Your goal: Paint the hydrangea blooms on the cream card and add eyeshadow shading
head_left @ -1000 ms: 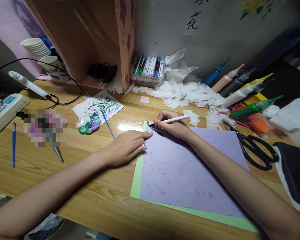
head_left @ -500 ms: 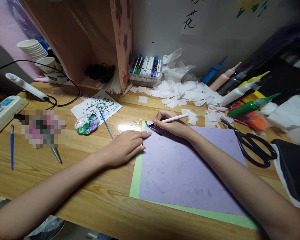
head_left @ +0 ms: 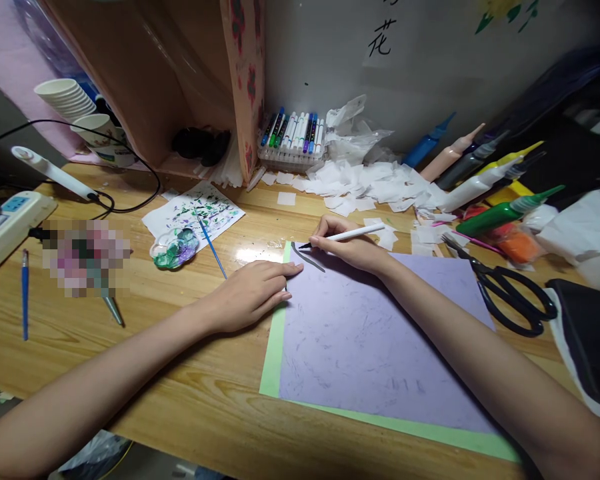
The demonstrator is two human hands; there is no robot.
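A white marker with a black tip is pinched in my right hand. Its tip is just above or touching the purple sheet, close to a thick dark curved line at the top left corner. My left hand lies with fingers stretched out, the index fingertip pressing the sheet's left edge. A small white and dark bit shows between its fingers, too small to name. Beneath the purple sheet, a light green sheet shows along the left and bottom edges.
Black scissors lie right of the sheets. Left are a paint palette, a blue brush and paint-spotted paper. Behind stand a marker case, white paper scraps and several squeeze bottles.
My right hand and the marker have shifted slightly up and right, and the marker tip has lifted or moved a little, showing more of the dark line. My left hand stays put.
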